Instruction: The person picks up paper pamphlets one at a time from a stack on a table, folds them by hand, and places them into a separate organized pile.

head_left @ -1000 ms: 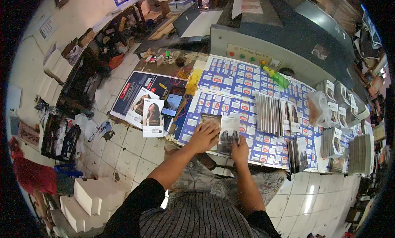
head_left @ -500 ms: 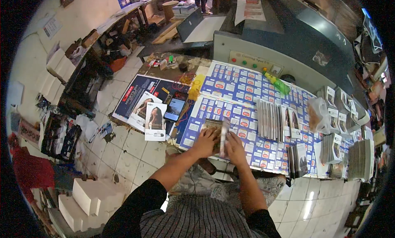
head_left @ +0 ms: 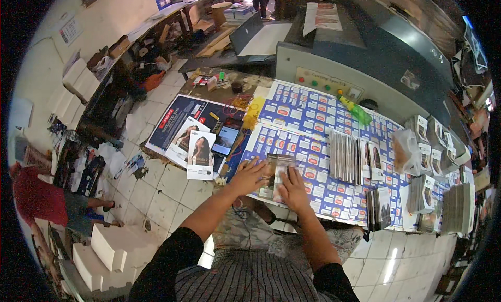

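Observation:
Directly in front of me, a printed leaflet (head_left: 282, 162) lies at the near edge of the table, its upper part slightly blurred. My left hand (head_left: 250, 177) rests flat at its left side, fingers spread and fingertips pointing at the leaflet. On the leaflet's right part lies my right hand (head_left: 295, 188), fingers stretched out and covering some of it. Neither hand grips anything. To the right stands a row of folded leaflets (head_left: 345, 158), packed side by side, and nearer the edge a smaller dark bundle (head_left: 378, 208).
Blue printed sheets (head_left: 292, 105) cover the table. A phone (head_left: 225, 140) and white cards with a portrait (head_left: 201, 153) lie left. A green bottle (head_left: 357, 113) is at the back. Stacks of leaflets (head_left: 458, 205) and a plastic bag (head_left: 407, 151) stand right. A person in red (head_left: 39, 197) is far left.
The thin piece held upright by my right hand is now down flat under it. My left hand has shifted left and flattened. A person in red has come further into view at left.

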`<action>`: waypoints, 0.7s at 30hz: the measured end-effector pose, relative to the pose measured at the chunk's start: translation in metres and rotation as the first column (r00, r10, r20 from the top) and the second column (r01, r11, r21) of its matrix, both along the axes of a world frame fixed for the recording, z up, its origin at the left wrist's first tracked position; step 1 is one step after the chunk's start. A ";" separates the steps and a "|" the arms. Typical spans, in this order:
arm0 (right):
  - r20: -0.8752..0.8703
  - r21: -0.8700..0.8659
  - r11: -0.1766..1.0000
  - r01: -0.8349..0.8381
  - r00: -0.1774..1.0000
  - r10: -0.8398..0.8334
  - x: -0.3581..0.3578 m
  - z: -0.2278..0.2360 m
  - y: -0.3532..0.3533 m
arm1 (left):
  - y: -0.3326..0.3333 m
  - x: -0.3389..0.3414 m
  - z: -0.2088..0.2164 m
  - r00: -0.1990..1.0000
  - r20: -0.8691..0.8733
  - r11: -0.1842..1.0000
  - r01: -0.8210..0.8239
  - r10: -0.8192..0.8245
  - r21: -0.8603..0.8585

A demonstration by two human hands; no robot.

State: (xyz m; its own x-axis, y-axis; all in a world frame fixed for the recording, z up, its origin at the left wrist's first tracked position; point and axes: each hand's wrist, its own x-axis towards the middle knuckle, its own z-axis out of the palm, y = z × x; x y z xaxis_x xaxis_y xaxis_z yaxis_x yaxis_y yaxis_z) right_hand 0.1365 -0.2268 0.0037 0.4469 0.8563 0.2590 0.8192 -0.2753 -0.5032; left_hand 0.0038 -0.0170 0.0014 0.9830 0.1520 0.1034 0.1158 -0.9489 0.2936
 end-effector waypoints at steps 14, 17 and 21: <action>0.058 -0.126 0.990 -0.069 0.995 0.076 -0.013 -0.012 0.028 | 0.008 0.005 -0.018 0.995 -0.063 0.954 -0.093 0.078 -0.285; 0.024 -0.104 0.993 -0.063 0.998 0.066 -0.015 -0.011 0.029 | 0.009 0.004 -0.009 0.987 -0.144 0.995 0.067 -0.076 -0.072; -0.125 0.088 0.987 -0.137 0.981 0.148 0.007 -0.009 0.023 | 0.008 0.001 -0.002 0.984 -0.160 0.995 0.067 -0.078 -0.078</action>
